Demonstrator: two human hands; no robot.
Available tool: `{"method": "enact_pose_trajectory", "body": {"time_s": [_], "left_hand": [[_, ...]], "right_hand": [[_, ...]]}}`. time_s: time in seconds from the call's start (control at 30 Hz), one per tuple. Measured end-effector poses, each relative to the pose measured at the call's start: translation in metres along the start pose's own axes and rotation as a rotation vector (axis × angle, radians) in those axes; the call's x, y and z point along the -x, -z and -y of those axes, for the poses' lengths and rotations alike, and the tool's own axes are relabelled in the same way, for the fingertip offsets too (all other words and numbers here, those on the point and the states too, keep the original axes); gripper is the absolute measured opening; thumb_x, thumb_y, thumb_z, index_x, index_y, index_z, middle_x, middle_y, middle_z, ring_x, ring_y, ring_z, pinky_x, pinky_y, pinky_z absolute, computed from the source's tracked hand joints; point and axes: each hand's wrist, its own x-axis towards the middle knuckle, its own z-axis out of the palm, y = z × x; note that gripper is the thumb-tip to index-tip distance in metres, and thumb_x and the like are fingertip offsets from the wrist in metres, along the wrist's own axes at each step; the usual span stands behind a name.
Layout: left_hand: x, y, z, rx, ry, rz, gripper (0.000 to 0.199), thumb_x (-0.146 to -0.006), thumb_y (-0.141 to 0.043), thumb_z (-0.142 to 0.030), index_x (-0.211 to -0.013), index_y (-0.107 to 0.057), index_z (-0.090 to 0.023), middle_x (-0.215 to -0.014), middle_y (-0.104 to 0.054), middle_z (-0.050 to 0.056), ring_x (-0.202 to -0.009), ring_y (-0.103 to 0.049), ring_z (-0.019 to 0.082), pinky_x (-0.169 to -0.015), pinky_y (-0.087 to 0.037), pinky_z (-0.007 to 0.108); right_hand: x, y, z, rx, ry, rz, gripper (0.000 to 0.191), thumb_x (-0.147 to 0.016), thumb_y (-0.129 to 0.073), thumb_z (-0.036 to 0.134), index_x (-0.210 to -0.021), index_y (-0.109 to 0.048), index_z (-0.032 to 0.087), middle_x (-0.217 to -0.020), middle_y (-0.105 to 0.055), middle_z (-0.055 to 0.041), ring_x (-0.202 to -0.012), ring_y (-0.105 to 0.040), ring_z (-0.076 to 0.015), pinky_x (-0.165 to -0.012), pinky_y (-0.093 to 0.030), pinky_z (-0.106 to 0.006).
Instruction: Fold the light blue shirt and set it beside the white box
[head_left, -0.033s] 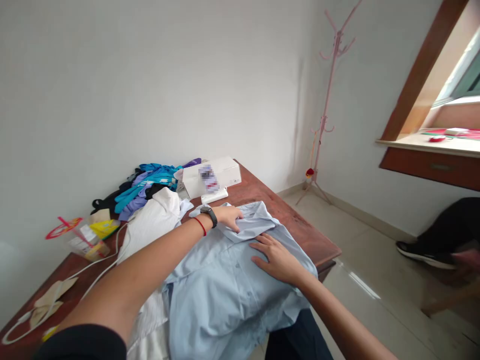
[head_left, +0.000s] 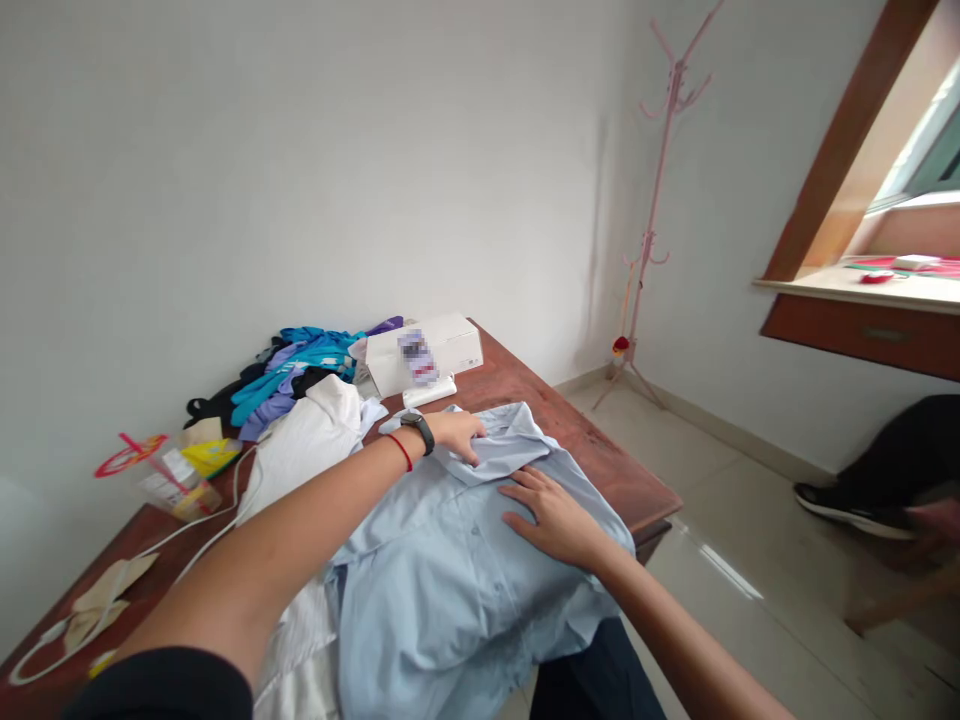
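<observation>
A light blue button-up shirt [head_left: 442,570] lies spread over the corner of the wooden table [head_left: 600,455], its lower part hanging over the front edge. My left hand [head_left: 459,435], with a dark watch on the wrist, rests at the shirt's collar; its fingers are apart and lie on the cloth. Flat on the shirt front, just below the collar and beside the buttons, is my right hand [head_left: 551,513], fingers spread. A white garment [head_left: 300,440] lies left of the shirt, partly hidden under my left forearm.
Behind are a white box [head_left: 457,345], a pile of blue, purple and black clothes [head_left: 300,365], and a clear plastic cup [head_left: 176,485] beside a white cable [head_left: 187,525]. A pink coat rack [head_left: 652,210] stands in the corner. At right, a person's shoe [head_left: 855,510] shows.
</observation>
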Motion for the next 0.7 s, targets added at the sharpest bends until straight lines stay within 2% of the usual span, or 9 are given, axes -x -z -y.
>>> {"method": "enact_pose_trajectory", "body": {"time_s": [0.07,0.13,0.23,0.33,0.47,0.53,0.6,0.63,0.7], "left_hand": [[0.005,0.002,-0.005,-0.056,0.037,-0.015,0.022,-0.075,-0.075,-0.039,-0.083,-0.074,-0.018,-0.079,-0.073,0.004,-0.07,-0.066,0.021,-0.062,-0.046,0.028],[0.011,0.002,-0.009,-0.12,0.095,-0.069,0.019,-0.082,-0.067,-0.033,-0.081,-0.074,-0.015,-0.083,-0.074,0.009,-0.075,-0.068,0.024,-0.066,-0.048,0.031],[0.022,0.002,-0.015,-0.203,0.165,-0.168,0.023,-0.088,-0.058,-0.03,-0.089,-0.074,-0.014,-0.095,-0.075,0.016,-0.086,-0.07,0.029,-0.074,-0.051,0.035],[0.038,0.006,-0.018,-0.264,0.214,-0.243,0.026,-0.093,-0.054,-0.032,-0.101,-0.071,-0.014,-0.099,-0.074,0.017,-0.092,-0.071,0.032,-0.077,-0.051,0.038],[0.059,0.014,-0.019,-0.319,0.262,-0.29,0.029,-0.09,-0.064,-0.034,-0.113,-0.065,-0.016,-0.099,-0.074,0.015,-0.093,-0.071,0.033,-0.079,-0.051,0.039],[0.065,0.018,-0.021,-0.332,0.285,-0.301,0.028,-0.086,-0.069,-0.03,-0.111,-0.066,-0.018,-0.098,-0.073,0.013,-0.093,-0.071,0.032,-0.079,-0.051,0.037],[0.067,0.021,-0.025,-0.343,0.319,-0.321,0.017,-0.086,-0.067,-0.021,-0.103,-0.067,-0.018,-0.096,-0.073,0.013,-0.092,-0.071,0.031,-0.077,-0.052,0.036],[0.066,0.022,-0.029,-0.35,0.339,-0.337,0.014,-0.086,-0.064,-0.016,-0.1,-0.067,-0.017,-0.096,-0.072,0.013,-0.092,-0.071,0.031,-0.077,-0.052,0.036],[0.063,0.025,-0.038,-0.368,0.379,-0.381,0.019,-0.088,-0.056,-0.006,-0.102,-0.066,-0.016,-0.097,-0.071,0.014,-0.09,-0.072,0.029,-0.076,-0.052,0.036]], "right_hand": [[0.0,-0.001,-0.001,-0.005,-0.023,0.007,0.047,-0.097,-0.058,0.042,-0.138,-0.066,0.022,-0.15,-0.055,-0.0118,-0.144,-0.043,-0.0334,-0.122,-0.032,-0.048],[0.0,-0.002,-0.002,-0.011,-0.053,0.017,0.051,-0.096,-0.059,0.044,-0.141,-0.064,0.021,-0.158,-0.045,-0.0134,-0.148,-0.038,-0.0342,-0.123,-0.03,-0.047],[0.0,-0.002,-0.004,-0.029,-0.091,0.033,0.057,-0.095,-0.059,0.047,-0.145,-0.059,0.02,-0.166,-0.031,-0.0146,-0.154,-0.028,-0.034,-0.125,-0.026,-0.046],[-0.001,0.001,-0.005,-0.045,-0.113,0.05,0.061,-0.096,-0.057,0.049,-0.149,-0.055,0.019,-0.168,-0.026,-0.0146,-0.155,-0.024,-0.033,-0.126,-0.024,-0.045],[-0.009,0.005,-0.006,-0.052,-0.147,0.119,0.068,-0.096,-0.056,0.049,-0.154,-0.048,0.014,-0.167,-0.026,-0.018,-0.155,-0.025,-0.0343,-0.125,-0.025,-0.046],[-0.016,0.007,-0.004,-0.027,-0.155,0.153,0.072,-0.095,-0.058,0.046,-0.155,-0.044,0.01,-0.166,-0.026,-0.0215,-0.154,-0.028,-0.0362,-0.124,-0.026,-0.046],[-0.022,0.011,0.0,0.02,-0.138,0.174,0.073,-0.094,-0.059,0.044,-0.155,-0.044,0.007,-0.162,-0.034,-0.0246,-0.15,-0.035,-0.0373,-0.122,-0.031,-0.046],[-0.025,0.014,0.004,0.048,-0.121,0.193,0.07,-0.094,-0.059,0.042,-0.152,-0.047,0.006,-0.157,-0.043,-0.0252,-0.146,-0.042,-0.0377,-0.119,-0.036,-0.046],[-0.03,0.02,0.013,0.106,-0.09,0.239,0.056,-0.093,-0.06,0.041,-0.14,-0.062,0.009,-0.137,-0.064,-0.0229,-0.128,-0.06,-0.0378,-0.109,-0.046,-0.045]]}}
